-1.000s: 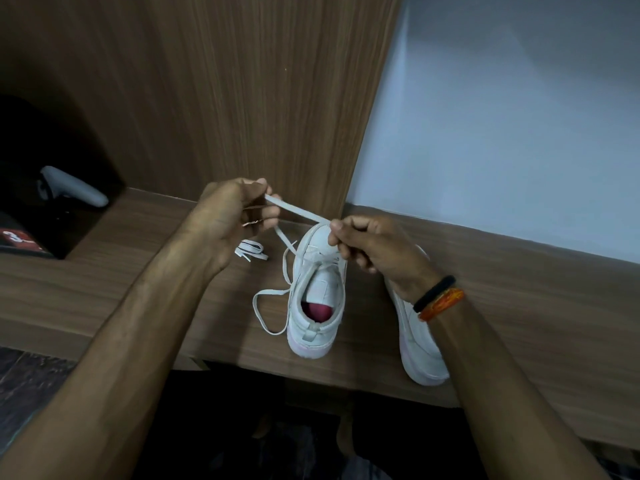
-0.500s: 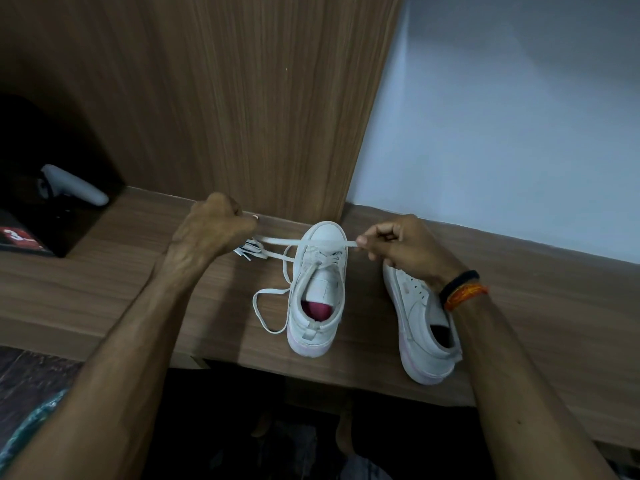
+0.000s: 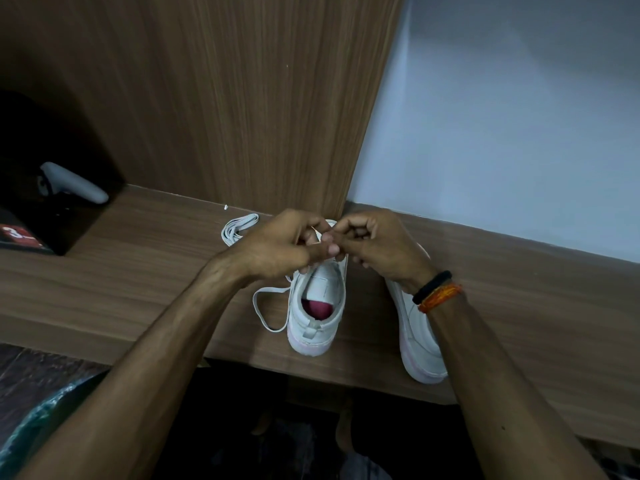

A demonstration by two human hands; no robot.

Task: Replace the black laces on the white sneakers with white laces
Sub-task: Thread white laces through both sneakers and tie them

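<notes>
both hands (image 3: 325, 244) now together over sneaker (image 3: 317, 306)

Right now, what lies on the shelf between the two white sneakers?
Nothing: in the head view a bare strip of the wooden shelf separates the left sneaker from the right sneaker. Above it, the right hand hovers.

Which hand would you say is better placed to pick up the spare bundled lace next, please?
Probably the left hand: the bundled lace lies just beside it on the shelf, while the right hand would have to cross the sneaker.
</notes>
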